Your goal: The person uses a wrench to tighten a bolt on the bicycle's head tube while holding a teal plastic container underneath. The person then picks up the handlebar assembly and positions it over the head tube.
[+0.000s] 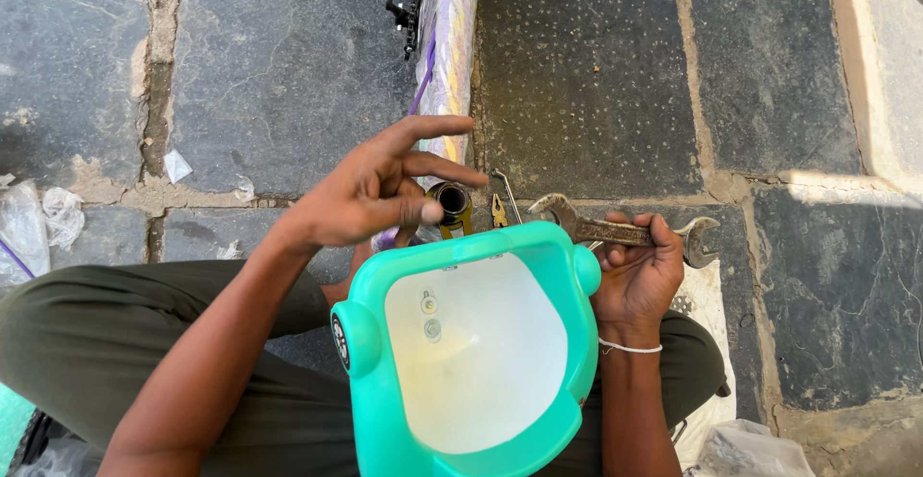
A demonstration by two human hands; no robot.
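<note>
My right hand (639, 280) grips a rusty double-ended open spanner (615, 230), held level just past the far rim of a turquoise plastic basket (567, 342) with a white inside that rests across my lap. My left hand (370, 188) hovers above the basket's far left corner, fingers spread, holding nothing I can make out. Just beyond its fingertips stands a dark metal tube end (450, 200) with a yellow-gold part under it. Two screws (429, 315) sit in the basket's white floor.
The ground is dark stone slabs (586, 73) with sandy joints. A bicycle frame tube wrapped in clear plastic (447, 35) runs away from me, with a black chain part (404, 11) beside it. Scraps of plastic wrap (38, 217) lie at the left, more (750, 448) at lower right.
</note>
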